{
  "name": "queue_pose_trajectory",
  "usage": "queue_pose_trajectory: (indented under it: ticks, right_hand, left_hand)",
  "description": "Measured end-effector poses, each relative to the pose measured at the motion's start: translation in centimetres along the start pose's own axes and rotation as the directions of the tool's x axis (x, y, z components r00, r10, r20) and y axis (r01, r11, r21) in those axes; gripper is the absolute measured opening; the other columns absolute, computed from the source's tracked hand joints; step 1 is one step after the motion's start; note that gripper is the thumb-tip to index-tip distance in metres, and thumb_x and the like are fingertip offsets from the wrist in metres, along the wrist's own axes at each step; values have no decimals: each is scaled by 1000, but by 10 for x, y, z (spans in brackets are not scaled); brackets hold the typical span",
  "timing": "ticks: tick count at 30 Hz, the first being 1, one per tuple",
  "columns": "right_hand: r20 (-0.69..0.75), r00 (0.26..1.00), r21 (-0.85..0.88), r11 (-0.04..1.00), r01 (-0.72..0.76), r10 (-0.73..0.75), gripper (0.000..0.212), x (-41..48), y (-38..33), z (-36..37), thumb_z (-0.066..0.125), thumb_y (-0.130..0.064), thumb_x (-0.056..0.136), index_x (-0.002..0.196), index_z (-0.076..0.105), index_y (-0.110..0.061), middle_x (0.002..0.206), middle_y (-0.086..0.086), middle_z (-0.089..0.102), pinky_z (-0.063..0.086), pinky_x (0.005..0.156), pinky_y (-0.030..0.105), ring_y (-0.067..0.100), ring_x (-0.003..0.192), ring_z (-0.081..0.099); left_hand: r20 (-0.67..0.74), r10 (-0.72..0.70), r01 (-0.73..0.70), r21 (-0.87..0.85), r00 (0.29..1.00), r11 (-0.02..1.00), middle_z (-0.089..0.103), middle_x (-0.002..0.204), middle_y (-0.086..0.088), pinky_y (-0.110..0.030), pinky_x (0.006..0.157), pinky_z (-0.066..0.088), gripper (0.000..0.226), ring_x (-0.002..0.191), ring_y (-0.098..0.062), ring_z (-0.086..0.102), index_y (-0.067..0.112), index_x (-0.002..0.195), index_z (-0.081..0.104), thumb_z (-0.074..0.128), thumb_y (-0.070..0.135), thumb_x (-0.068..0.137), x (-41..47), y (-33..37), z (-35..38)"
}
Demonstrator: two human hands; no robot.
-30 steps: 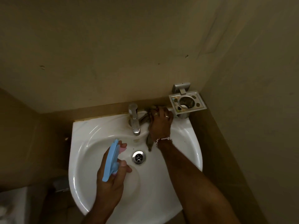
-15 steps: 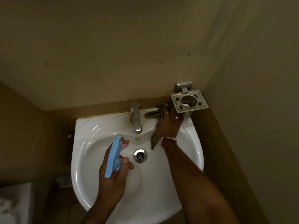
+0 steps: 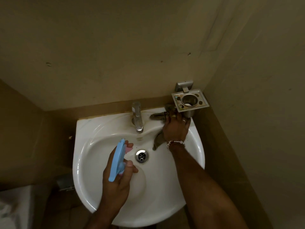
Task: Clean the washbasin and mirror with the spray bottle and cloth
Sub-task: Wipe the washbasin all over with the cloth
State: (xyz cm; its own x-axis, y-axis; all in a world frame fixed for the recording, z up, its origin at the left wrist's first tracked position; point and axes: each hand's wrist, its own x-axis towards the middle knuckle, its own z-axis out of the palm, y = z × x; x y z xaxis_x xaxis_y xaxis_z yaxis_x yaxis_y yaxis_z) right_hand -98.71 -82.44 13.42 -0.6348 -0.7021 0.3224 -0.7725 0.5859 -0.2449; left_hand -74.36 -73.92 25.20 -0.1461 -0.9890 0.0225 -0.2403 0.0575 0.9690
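Our right hand (image 3: 175,129) presses the cloth (image 3: 158,140) with spread fingers on the washbasin's (image 3: 92,129) far rim, the bowl lying back toward our left hand (image 3: 115,184), which grips the spray bottle (image 3: 118,160).

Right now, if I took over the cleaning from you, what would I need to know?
Left hand grips the blue spray bottle over the washbasin bowl, near the drain.
Right hand presses the cloth on the back right rim, between the tap and the metal holder.
Done: cannot tell from here; rim wiping is under way.
Left: the rest of the washbasin, and the mirror, which is not in view.
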Motion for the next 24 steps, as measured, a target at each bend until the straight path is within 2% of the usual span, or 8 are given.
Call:
queue_pose_trajectory:
  ticks: [3, 5, 8, 13, 15, 19, 22, 24]
  right_hand:
    - [28, 996, -28, 996, 88, -88, 40, -1, 10, -1, 43, -40, 98, 129, 61, -24, 130, 6, 62, 23, 115, 54, 32, 129, 49]
    - [15, 993, -27, 993, 118, -117, 43, -1, 15, -3, 40, -42, 98, 133, 59, -25, 131, 5, 63, 23, 115, 54, 33, 128, 50]
    - [12, 994, -19, 994, 106, -106, 40, -2, 15, -6, 47, -44, 98, 131, 61, -26, 126, 5, 66, 27, 113, 55, 34, 123, 53]
    - [27, 998, 9, 999, 48, -48, 37, -5, 16, -14, 54, -47, 96, 121, 68, -24, 114, 7, 70, 30, 112, 56, 34, 117, 56]
    - [44, 999, 12, 1000, 26, -26, 36, -6, 18, -16, 54, -46, 96, 117, 70, -22, 113, 8, 70, 30, 112, 57, 33, 120, 55]
    - [79, 997, -18, 1000, -20, 21, 39, -8, 25, -21, 52, -46, 96, 107, 73, -14, 118, 13, 67, 27, 114, 56, 35, 126, 51]
    - [65, 998, -46, 999, -13, 16, 38, -9, 35, -23, 55, -43, 94, 105, 74, -12, 123, 16, 64, 26, 114, 55, 35, 129, 48]
    - [59, 998, -63, 998, 3, 1, 37, -11, 44, -25, 55, -42, 94, 107, 73, -12, 124, 17, 64, 28, 113, 55, 35, 128, 49]
  left_hand:
    - [22, 10, -9, -53, 1000, 999, 61, 86, 22, 1, 74, 41, 76, 84, 6, 59, -6, 99, 60, 50, 65, 75, -3, -1, -1]
    - [25, -7, 9, -55, 1000, 998, 61, 86, 22, 4, 74, 39, 72, 83, 8, 59, -8, 103, 58, 51, 59, 75, -6, -2, 0]
    - [58, 11, -9, -50, 998, 999, 62, 82, 31, 5, 74, 38, 68, 83, 11, 59, -12, 108, 56, 46, 47, 75, -9, -1, 4]
    - [50, 45, -44, -30, 998, 999, 61, 81, 36, -4, 77, 42, 67, 84, 13, 57, -8, 106, 58, 45, 49, 74, -8, 3, 5]
    - [40, 43, -42, -27, 998, 999, 61, 81, 35, -9, 80, 38, 66, 86, 12, 57, -6, 103, 60, 44, 51, 74, -9, 5, 5]
    - [43, 41, -40, -26, 998, 999, 62, 83, 32, 2, 82, 37, 64, 88, 11, 57, -7, 103, 60, 46, 49, 76, -9, 9, 2]
    - [61, 61, -59, -46, 996, 997, 63, 85, 31, -4, 82, 42, 71, 88, 8, 58, -8, 103, 59, 48, 57, 76, -11, 13, -1]
    - [77, 74, -70, -55, 994, 996, 63, 85, 32, -1, 79, 41, 72, 86, 10, 59, -10, 103, 58, 50, 58, 80, -13, 15, -2]
